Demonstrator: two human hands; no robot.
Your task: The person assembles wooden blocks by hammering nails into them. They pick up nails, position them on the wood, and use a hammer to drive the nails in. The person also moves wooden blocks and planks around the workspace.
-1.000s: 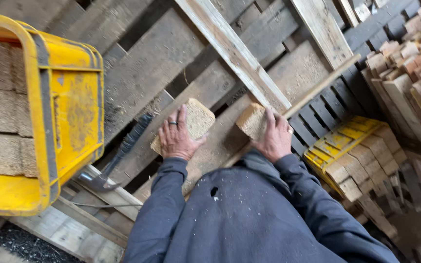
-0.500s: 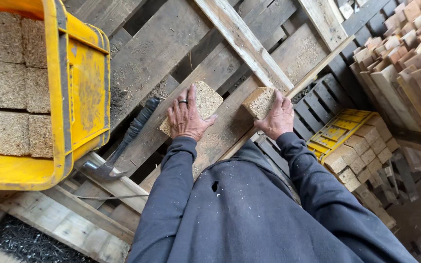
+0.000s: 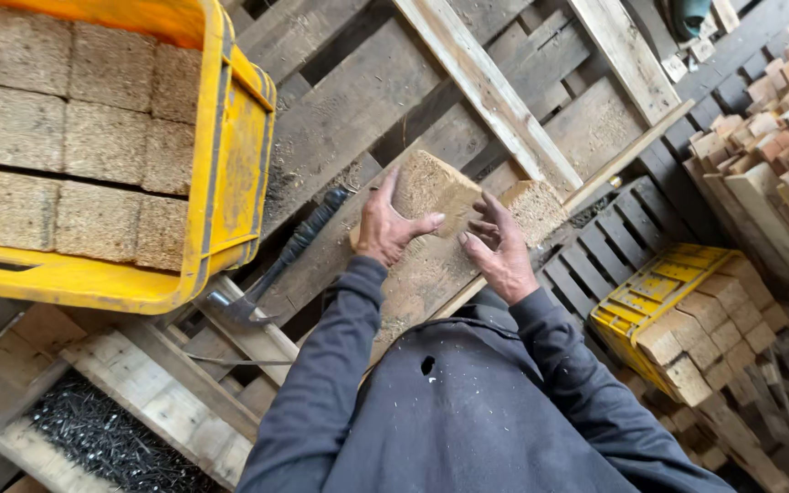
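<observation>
I am looking down at my left hand (image 3: 385, 228), which is gripping a pressed-chip block (image 3: 431, 187), fingers wrapped over its near edge and thumb lying across its face. My right hand (image 3: 497, 251) is hovering open just beside it, fingers spread, clamped on nothing; a second chip block (image 3: 536, 208) is lying just past its fingertips, and I cannot tell whether they are touching it. Both blocks are sitting over the grey wooden pallet (image 3: 358, 100), near a pale diagonal board (image 3: 486, 91). To the left, the yellow crate (image 3: 230, 155) is standing full of blocks, its right wall well apart from my left hand, and a hammer (image 3: 276, 274) is lying in the strip between them. To the right, a smaller yellow crate (image 3: 650, 292) of blocks is sitting lower down. A tray of nails (image 3: 102, 438) is resting at the lower left corner.
</observation>
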